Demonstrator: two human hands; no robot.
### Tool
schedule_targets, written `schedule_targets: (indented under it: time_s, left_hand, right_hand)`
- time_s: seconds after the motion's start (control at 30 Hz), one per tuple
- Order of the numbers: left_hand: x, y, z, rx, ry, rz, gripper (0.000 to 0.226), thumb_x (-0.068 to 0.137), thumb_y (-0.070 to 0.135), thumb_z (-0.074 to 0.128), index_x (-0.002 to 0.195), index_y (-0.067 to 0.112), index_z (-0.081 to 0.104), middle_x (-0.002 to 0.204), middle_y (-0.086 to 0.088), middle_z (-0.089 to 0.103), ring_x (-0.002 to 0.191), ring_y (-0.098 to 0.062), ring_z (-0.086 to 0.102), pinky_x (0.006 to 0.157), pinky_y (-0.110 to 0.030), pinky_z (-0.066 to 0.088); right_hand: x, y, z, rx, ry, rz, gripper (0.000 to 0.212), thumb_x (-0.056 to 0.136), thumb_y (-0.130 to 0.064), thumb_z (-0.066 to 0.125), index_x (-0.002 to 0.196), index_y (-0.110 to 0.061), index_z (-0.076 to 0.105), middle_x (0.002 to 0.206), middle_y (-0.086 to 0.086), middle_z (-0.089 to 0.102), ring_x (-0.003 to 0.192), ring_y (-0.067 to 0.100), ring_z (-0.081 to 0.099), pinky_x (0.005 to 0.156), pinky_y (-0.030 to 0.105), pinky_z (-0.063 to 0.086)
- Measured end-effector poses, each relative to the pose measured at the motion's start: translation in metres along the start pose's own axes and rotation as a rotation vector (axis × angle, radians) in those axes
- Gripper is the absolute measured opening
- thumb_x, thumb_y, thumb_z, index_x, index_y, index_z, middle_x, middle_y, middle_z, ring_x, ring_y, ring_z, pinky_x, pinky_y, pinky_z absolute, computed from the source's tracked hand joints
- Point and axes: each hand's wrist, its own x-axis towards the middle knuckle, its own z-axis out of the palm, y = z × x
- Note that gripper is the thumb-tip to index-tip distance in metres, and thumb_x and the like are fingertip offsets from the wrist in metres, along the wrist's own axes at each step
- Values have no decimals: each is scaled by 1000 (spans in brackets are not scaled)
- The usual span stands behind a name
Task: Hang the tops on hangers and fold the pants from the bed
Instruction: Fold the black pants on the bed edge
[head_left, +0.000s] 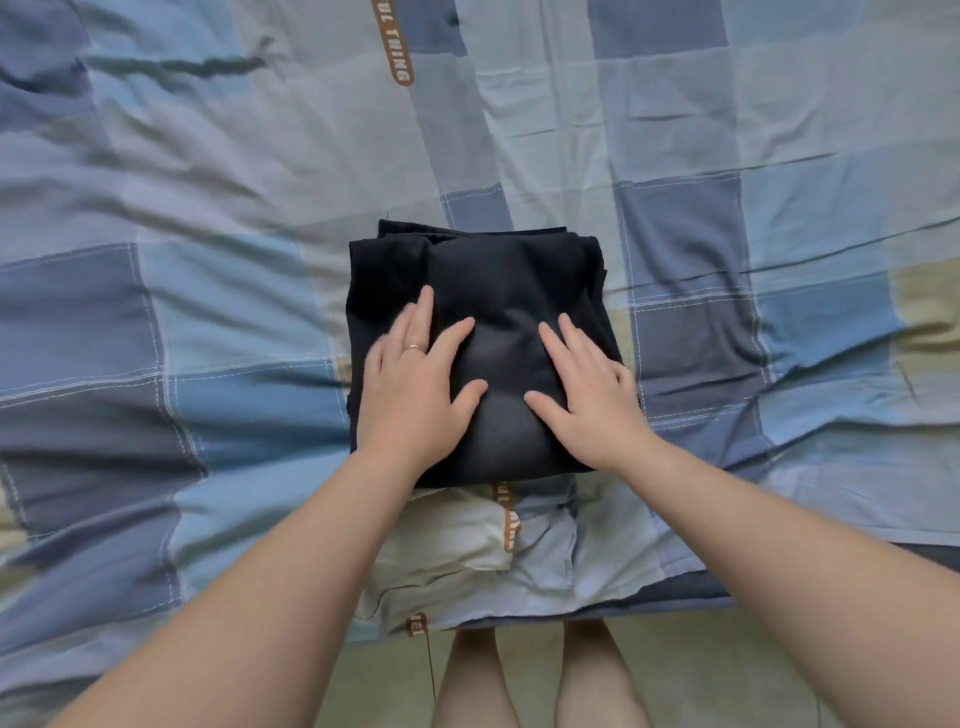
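Dark folded pants (498, 291) lie on the bed (218, 291). Left hand (415, 384) and right hand (587, 400) press flat, fingers spread. Soft and limp, they seem best lifted from underneath at both side edges.

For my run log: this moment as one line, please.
left hand: flat on folded dark pants; right hand: flat on them; place: checked bed

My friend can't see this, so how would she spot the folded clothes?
Find the big blue checked bedsheet. Near its front edge lies a folded bundle, left hand and right hand flat on top. It's the only black thing there.
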Motion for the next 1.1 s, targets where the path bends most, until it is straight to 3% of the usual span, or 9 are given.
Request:
schedule_targets:
  time_s: [0.1, 0.17, 0.27, 0.4, 0.5, 0.6, 0.73, 0.93, 1.1]
  left_hand:
    - [-5, 4, 2, 60, 142, -103, 80, 81, 61, 67, 151, 42, 34, 169, 0, 0, 154, -33, 5, 119, -56, 11]
    - [-6, 4, 0, -15, 181, -264, 96, 76, 66, 69, 156, 41, 22, 169, -1, -3, 153, -34, 8, 118, -59, 16]
    - [-1, -1, -3, -325, 134, -511, 118, 69, 64, 79, 157, 41, 4, 168, 1, -1, 148, -32, 27, 114, -55, 33]
    - [9, -5, -12, -444, 69, -619, 127, 65, 61, 84, 153, 45, -6, 158, -10, 31, 135, -34, 46, 107, -47, 40]
    - [18, -10, -18, -518, -5, -696, 120, 65, 64, 82, 153, 35, 7, 151, -5, 45, 134, -33, 48, 108, -45, 40]
    - [20, -20, -21, -518, -119, -709, 103, 68, 69, 77, 146, 27, 25, 146, 2, 51, 131, -31, 50, 108, -42, 41]
    - [10, -24, -23, -653, -152, -679, 101, 62, 65, 83, 144, 30, 36, 140, 10, 54, 127, -21, 54, 110, -44, 43]
    - [-31, -2, -16, -703, -256, -716, 107, 49, 70, 81, 141, 28, 47, 135, 9, 60, 120, -21, 59, 105, -45, 48]
    - [-83, 24, -10, -713, -416, -705, 95, 65, 56, 86, 144, 22, 44, 138, 2, 58, 122, -26, 58, 105, -45, 47]
  right_hand:
    - [-5, 10, 4, -74, 140, -20, 72, 97, -55, 44, 159, -35, 13, 169, -7, 1, 155, 15, 3, 120, 44, 12]
    - [-8, 16, 5, -76, 192, 59, 78, 96, -58, 45, 160, -34, 9, 169, -2, -3, 155, 21, 0, 121, 48, 9]
    - [-10, 27, 0, 258, 123, 243, 98, 90, -61, 57, 160, -32, -5, 169, 0, -6, 155, 22, 4, 124, 45, 15]
    - [-1, 32, -11, 515, 79, 330, 102, 83, -55, 72, 160, -27, 12, 160, -5, 33, 146, 17, 33, 117, 37, 32]
    - [8, 33, -16, 760, -22, 365, 74, 81, -43, 79, 143, -29, 43, 132, -15, 59, 124, 12, 57, 102, 32, 45]
    - [15, 40, -21, 944, -119, 420, 51, 81, -36, 82, 127, -26, 59, 120, -9, 70, 109, 11, 67, 88, 27, 51]
    - [9, 46, -31, 1043, -161, 489, 51, 76, -48, 82, 119, -24, 68, 106, -8, 77, 91, 10, 75, 76, 24, 55]
    - [-51, 57, -34, 1098, -272, 647, 51, 74, -53, 82, 112, -21, 71, 97, -2, 79, 85, 18, 77, 76, 33, 56]
    - [-139, 58, -32, 1156, -226, 787, 57, 72, -52, 84, 115, -18, 71, 100, 4, 79, 89, 26, 76, 86, 39, 58]
